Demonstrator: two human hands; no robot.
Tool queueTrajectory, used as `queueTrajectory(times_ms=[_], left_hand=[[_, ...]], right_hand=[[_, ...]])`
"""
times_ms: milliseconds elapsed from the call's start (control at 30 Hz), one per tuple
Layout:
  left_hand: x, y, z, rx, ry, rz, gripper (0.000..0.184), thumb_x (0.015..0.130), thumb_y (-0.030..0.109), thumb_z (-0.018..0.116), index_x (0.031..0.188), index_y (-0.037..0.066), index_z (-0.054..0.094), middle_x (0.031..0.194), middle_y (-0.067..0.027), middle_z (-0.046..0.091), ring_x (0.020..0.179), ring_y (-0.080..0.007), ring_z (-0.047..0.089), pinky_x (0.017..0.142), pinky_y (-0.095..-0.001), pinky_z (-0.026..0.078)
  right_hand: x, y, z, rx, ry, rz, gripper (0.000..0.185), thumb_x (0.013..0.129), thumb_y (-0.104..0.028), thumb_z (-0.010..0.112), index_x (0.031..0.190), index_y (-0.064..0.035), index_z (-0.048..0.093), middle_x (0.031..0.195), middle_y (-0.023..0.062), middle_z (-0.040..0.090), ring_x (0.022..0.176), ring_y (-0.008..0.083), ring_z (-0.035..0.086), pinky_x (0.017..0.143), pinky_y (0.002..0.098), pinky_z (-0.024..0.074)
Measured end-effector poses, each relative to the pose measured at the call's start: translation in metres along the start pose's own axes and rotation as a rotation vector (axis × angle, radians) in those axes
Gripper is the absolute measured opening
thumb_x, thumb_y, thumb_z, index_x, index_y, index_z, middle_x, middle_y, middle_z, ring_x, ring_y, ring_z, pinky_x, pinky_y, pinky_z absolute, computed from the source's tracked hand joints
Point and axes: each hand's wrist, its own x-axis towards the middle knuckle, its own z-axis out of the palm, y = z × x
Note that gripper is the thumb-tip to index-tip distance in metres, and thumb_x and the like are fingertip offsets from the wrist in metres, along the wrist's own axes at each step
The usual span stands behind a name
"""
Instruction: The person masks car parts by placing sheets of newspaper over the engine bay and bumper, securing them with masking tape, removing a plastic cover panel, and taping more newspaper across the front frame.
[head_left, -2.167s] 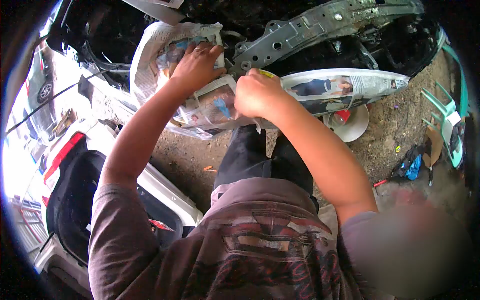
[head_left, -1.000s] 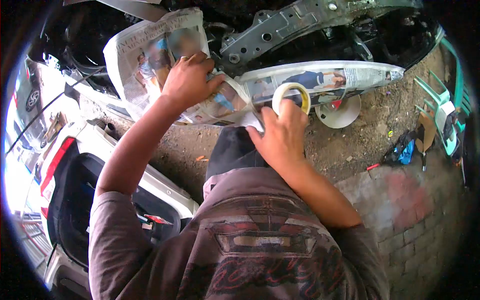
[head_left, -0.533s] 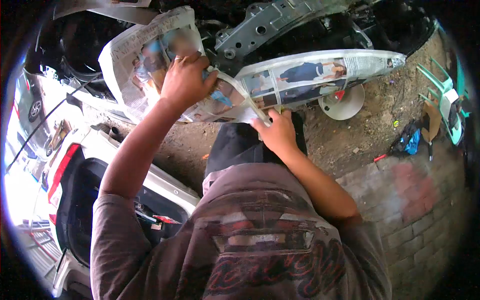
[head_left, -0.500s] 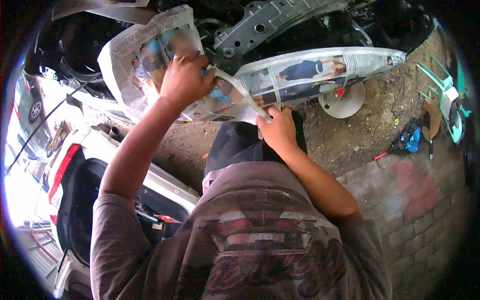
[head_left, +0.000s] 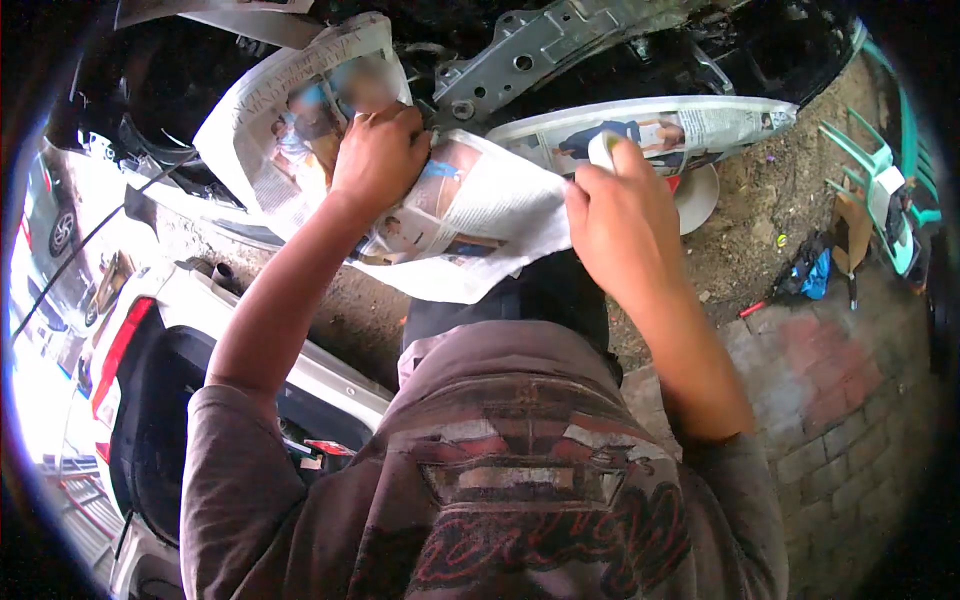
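Observation:
My left hand (head_left: 380,158) has its fingers curled on a printed newspaper sheet (head_left: 270,165) draped over a car part, the edge of which it grips. A loose lower flap of that sheet hangs toward my lap. My right hand (head_left: 628,225) is closed around a small roll of pale tape (head_left: 602,150) and meets the flap's right corner; whether its fingers pinch the paper too is hidden. Beyond it, a second newspaper strip (head_left: 690,125) covers a long curved panel below a grey metal crossmember (head_left: 530,65).
A white car with an open rear (head_left: 320,365) stands at left. On the dirt to the right are a round white object (head_left: 698,200), a green plastic chair (head_left: 872,160), a blue bag (head_left: 815,275) and a red stick (head_left: 751,309). Paving bricks (head_left: 860,460) lie at lower right.
My right hand has moved up and to the right with the tape roll. The newspaper's lower flap has swung out and spread. My left hand stays nearly in place.

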Motion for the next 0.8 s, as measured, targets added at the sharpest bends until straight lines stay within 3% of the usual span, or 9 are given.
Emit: queueTrajectory(times_ms=[200, 300, 333, 467, 533, 600, 667, 733, 800], left_hand=[[0.003, 0.009, -0.013, -0.277, 0.068, -0.019, 0.039, 0.101, 0.041, 0.066, 0.110, 0.004, 0.069, 0.116, -0.0205, 0.068, 0.121, -0.0428, 0.059, 0.105, -0.0516, 0.048], [-0.008, 0.014, -0.018, -0.223, -0.023, 0.088, 0.053, 0.094, 0.056, 0.070, 0.112, 0.007, 0.072, 0.118, -0.0176, 0.069, 0.126, -0.0407, 0.058, 0.111, -0.0528, 0.043], [-0.010, 0.013, -0.014, -0.226, -0.017, 0.087, 0.053, 0.094, 0.056, 0.070, 0.112, 0.007, 0.072, 0.118, -0.0176, 0.069, 0.126, -0.0407, 0.058, 0.111, -0.0528, 0.043], [-0.007, 0.019, -0.012, 0.005, -0.018, 0.072, 0.048, 0.093, 0.056, 0.069, 0.110, 0.011, 0.077, 0.128, -0.0148, 0.066, 0.130, -0.0386, 0.056, 0.114, -0.0556, 0.039], [-0.001, 0.023, -0.013, 0.055, -0.083, 0.099, 0.042, 0.093, 0.051, 0.070, 0.106, 0.012, 0.079, 0.128, -0.0145, 0.066, 0.126, -0.0381, 0.057, 0.111, -0.0544, 0.042], [0.004, 0.025, -0.003, 0.015, -0.034, 0.096, 0.036, 0.095, 0.045, 0.068, 0.104, 0.013, 0.080, 0.124, -0.0108, 0.069, 0.124, -0.0364, 0.058, 0.108, -0.0532, 0.045], [0.008, 0.029, -0.004, -0.004, -0.197, 0.138, 0.032, 0.096, 0.042, 0.067, 0.103, 0.014, 0.081, 0.116, -0.0071, 0.072, 0.124, -0.0344, 0.059, 0.107, -0.0516, 0.047], [0.005, 0.031, -0.005, 0.023, -0.248, 0.123, 0.034, 0.100, 0.043, 0.063, 0.103, 0.015, 0.082, 0.112, -0.0055, 0.074, 0.124, -0.0329, 0.059, 0.108, -0.0498, 0.046], [0.001, 0.030, -0.003, 0.052, -0.229, 0.131, 0.044, 0.103, 0.051, 0.058, 0.106, 0.015, 0.083, 0.114, -0.0069, 0.074, 0.126, -0.0337, 0.058, 0.112, -0.0518, 0.043]], right_hand=[[0.070, 0.023, 0.042, -0.329, 0.039, -0.115, 0.019, 0.087, -0.018, 0.066, 0.085, -0.0053, 0.079, 0.101, 0.0179, 0.068, 0.095, 0.0355, 0.070, 0.082, 0.0526, 0.0525], [0.094, 0.019, 0.056, -0.439, -0.088, -0.076, 0.017, 0.086, -0.016, 0.066, 0.087, -0.0057, 0.080, 0.105, 0.0177, 0.070, 0.099, 0.0352, 0.071, 0.086, 0.0522, 0.0522], [0.098, 0.017, 0.058, -0.469, -0.160, -0.045, 0.016, 0.086, -0.014, 0.067, 0.088, -0.0049, 0.080, 0.108, 0.0179, 0.070, 0.102, 0.0359, 0.071, 0.091, 0.0520, 0.0522], [0.102, 0.020, 0.068, -0.493, -0.250, 0.095, 0.017, 0.085, -0.013, 0.067, 0.093, -0.0044, 0.079, 0.112, 0.0190, 0.068, 0.100, 0.0359, 0.072, 0.086, 0.0521, 0.0559], [0.097, 0.033, 0.075, -0.420, -0.225, 0.113, 0.015, 0.085, -0.012, 0.068, 0.096, -0.0080, 0.077, 0.112, 0.0195, 0.065, 0.100, 0.0395, 0.071, 0.084, 0.0512, 0.0569], [0.092, 0.045, 0.069, -0.129, -0.092, -0.044, 0.010, 0.086, -0.010, 0.070, 0.096, -0.0114, 0.073, 0.108, 0.0182, 0.062, 0.101, 0.0419, 0.068, 0.083, 0.0509, 0.0559], [0.085, 0.058, 0.064, -0.003, -0.111, -0.064, 0.010, 0.086, -0.008, 0.071, 0.095, -0.0121, 0.071, 0.105, 0.0159, 0.061, 0.103, 0.0411, 0.065, 0.084, 0.0505, 0.0544], [0.079, 0.071, 0.060, 0.081, -0.149, -0.293, 0.008, 0.087, -0.008, 0.071, 0.095, -0.0101, 0.071, 0.104, 0.0137, 0.060, 0.104, 0.0388, 0.064, 0.087, 0.0495, 0.0535], [0.074, 0.078, 0.060, 0.071, -0.238, -0.235, 0.004, 0.090, -0.012, 0.071, 0.093, -0.0097, 0.072, 0.108, 0.0132, 0.062, 0.105, 0.0382, 0.064, 0.088, 0.0488, 0.0527]])
